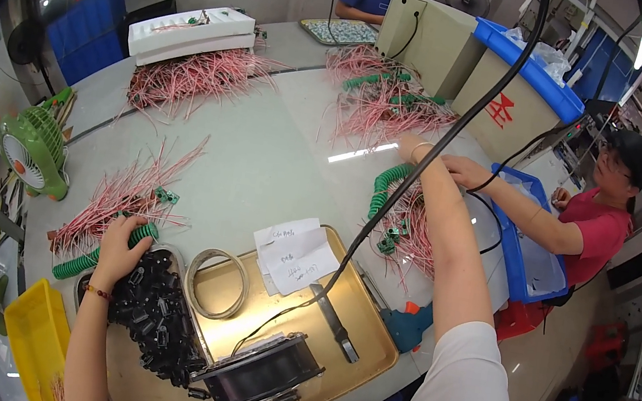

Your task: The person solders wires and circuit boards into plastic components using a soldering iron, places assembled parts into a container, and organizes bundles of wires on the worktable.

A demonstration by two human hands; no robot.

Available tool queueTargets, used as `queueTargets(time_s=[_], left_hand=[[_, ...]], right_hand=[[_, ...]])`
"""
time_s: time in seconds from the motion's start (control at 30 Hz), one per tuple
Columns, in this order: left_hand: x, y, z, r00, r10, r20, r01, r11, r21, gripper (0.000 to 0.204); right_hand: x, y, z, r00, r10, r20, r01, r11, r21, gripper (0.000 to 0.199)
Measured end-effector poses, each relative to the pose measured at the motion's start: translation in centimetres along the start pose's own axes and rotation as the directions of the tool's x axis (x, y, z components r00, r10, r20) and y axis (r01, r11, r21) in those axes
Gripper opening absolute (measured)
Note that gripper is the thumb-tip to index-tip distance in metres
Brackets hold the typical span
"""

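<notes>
On the left, my left hand [121,247] curls over a green ribbed strip [75,267] at the edge of a bundle of pink-and-white wires [115,203]. Its thumb and fingertips close round the strip's upper end. Just beside it lies a heap of small black plastic parts [155,313] in a tray. My right arm stretches far across to the right, and my right hand [410,145] is by the upper end of another green ribbed strip [382,193] with wires. Its fingers are small and partly hidden, so their grip is unclear.
Near me a gold tray [364,356] holds a black reel [260,382], a tape ring [217,285] and paper notes [292,254]. A black cable [426,162] hangs across the view. At right a co-worker's arm [523,207] reaches in over a blue bin [523,264]. More wire bundles [189,81] lie farther back.
</notes>
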State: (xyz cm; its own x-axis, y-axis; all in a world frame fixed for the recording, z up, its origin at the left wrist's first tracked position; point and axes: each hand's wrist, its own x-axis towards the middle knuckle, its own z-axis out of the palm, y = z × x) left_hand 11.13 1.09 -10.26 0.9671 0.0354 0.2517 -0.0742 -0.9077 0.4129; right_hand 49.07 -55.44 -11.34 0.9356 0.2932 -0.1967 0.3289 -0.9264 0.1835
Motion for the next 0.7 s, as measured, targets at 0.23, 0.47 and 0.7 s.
queueTargets(time_s=[0.23,0.47,0.7], left_hand=[[-0.3,0.2,-0.2,1.0,-0.018,0.0,0.018,1.0,0.016,0.032],[-1.3,-0.8,-0.7,1.0,-0.031,0.0,0.031,0.997,0.069,0.033],[-1.1,-0.6,-0.8,1.0,-0.013,-0.009,0.014,0.998,0.058,0.033]], right_hand=[[-2.3,0.2,0.5,0.928,0.334,-0.168,-0.23,0.865,0.447,0.036],[0.4,-2.7,1.2,0.891,0.445,-0.094,-0.07,0.339,0.938,0.031],[-1.8,-4.3,-2.2,0.868,0.489,-0.084,-0.022,0.206,0.978,0.03]])
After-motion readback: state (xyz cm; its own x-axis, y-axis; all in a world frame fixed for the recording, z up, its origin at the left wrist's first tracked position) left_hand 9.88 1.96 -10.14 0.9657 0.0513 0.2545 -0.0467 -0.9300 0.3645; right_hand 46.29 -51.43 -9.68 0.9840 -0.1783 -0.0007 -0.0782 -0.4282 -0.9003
